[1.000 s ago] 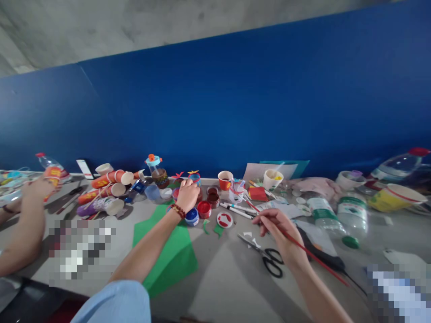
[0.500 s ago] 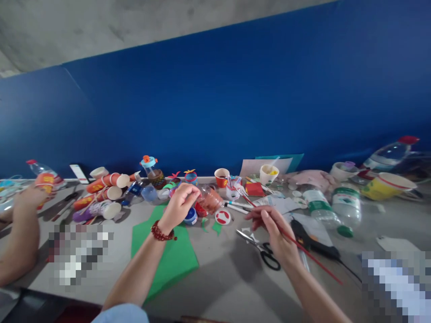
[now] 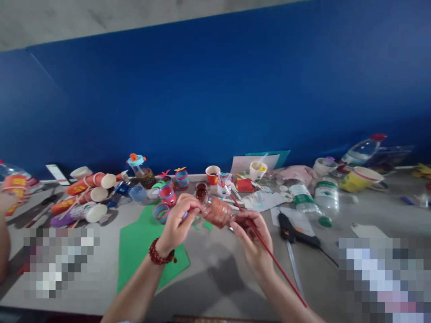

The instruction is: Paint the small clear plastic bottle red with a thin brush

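Observation:
My left hand [image 3: 179,222], with a red bead bracelet on the wrist, pinches one end of a clear plastic bottle piece painted brown [image 3: 217,211], held above the grey table [image 3: 215,269]. My right hand [image 3: 251,235] closes round the bottle piece's other end. It also holds a long red paintbrush [image 3: 269,253] that slants down to the right. A green paper sheet [image 3: 141,246] lies under my left forearm.
Paint pots [image 3: 167,195], paper cups [image 3: 90,181], markers and small painted crafts crowd the back of the table. A black glue gun [image 3: 296,231], water bottles [image 3: 314,197] and a yellow bowl [image 3: 360,178] lie right. Another person's hand [image 3: 8,197] holds an orange-labelled bottle at far left.
My left hand lifted the brown-painted bottle piece from among the paint pots and brought it toward me. My right hand, with the brush, came over and took hold of its other end.

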Available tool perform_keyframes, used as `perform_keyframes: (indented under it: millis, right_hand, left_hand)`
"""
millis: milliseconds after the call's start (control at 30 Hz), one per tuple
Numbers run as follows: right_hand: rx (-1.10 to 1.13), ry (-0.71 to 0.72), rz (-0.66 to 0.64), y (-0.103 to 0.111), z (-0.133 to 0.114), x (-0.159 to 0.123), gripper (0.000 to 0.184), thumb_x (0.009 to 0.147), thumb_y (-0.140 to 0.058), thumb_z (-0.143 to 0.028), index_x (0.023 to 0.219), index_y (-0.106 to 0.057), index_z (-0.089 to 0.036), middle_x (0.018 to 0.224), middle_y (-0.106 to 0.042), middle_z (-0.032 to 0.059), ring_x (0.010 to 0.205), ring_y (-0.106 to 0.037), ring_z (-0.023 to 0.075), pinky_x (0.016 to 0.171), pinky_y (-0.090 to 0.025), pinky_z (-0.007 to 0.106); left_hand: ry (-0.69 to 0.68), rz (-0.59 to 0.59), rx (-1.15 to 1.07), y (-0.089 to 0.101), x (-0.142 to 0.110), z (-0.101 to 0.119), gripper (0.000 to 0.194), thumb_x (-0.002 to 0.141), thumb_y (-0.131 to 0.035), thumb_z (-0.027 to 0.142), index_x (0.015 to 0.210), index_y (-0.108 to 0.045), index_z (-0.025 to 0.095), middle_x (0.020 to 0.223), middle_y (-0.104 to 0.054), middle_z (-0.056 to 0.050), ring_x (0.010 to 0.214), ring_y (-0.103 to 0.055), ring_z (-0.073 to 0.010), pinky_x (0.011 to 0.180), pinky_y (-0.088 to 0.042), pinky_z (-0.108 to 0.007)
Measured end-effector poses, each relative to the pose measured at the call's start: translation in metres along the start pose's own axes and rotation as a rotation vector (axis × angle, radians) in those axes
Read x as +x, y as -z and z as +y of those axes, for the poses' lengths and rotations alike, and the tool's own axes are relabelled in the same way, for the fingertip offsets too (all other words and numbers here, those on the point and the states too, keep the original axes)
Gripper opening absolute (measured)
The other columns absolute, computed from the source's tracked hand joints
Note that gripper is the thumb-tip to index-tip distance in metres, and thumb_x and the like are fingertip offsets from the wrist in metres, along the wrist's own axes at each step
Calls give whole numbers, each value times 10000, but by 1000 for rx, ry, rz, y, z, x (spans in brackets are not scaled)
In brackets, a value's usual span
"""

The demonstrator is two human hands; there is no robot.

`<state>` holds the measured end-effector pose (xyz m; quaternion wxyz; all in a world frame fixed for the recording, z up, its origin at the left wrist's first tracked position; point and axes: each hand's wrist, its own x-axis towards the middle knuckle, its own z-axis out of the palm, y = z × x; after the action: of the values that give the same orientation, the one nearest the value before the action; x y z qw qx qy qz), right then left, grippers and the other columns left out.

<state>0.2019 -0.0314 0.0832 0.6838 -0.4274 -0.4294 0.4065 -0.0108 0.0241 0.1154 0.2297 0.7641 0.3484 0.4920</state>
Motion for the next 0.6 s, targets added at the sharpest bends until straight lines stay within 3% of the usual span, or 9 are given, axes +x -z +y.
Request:
perform_keyframes:
  millis: [167, 333, 600]
  right_hand:
    - [38, 33, 67, -3, -3, 0, 280, 818, -853, -408, 888, -632, -251, 791, -723, 11, 675, -658, 164, 628, -542, 275]
    - [10, 31, 33, -1, 1, -1, 277, 826, -849, -411, 876, -629, -250, 778, -714, 8, 681, -659, 164, 646, -546, 278]
    - [35, 45, 63, -1, 5, -3, 280, 799, -869, -369, 868, -627, -248, 780, -718, 10, 677, -666, 164, 648, -546, 281]
  left_hand:
    - [-76, -13, -20, -3, -7, -4, 194, 1036, -540, 276, 956, -709, 222, 957, -742, -84, 1002, -617, -251, 924, -499, -409]
    - [-44, 14, -69, -10, -10, -4, 182, 1017, -592, 334, 983, -733, 225, 948, -753, -84, 1004, -628, -258, 949, -493, -420]
    - [93, 18, -250, -22, -12, -8, 306, 1004, -608, 446, 860, -714, 197, 841, -711, -80, 889, -639, -233, 874, -513, -375]
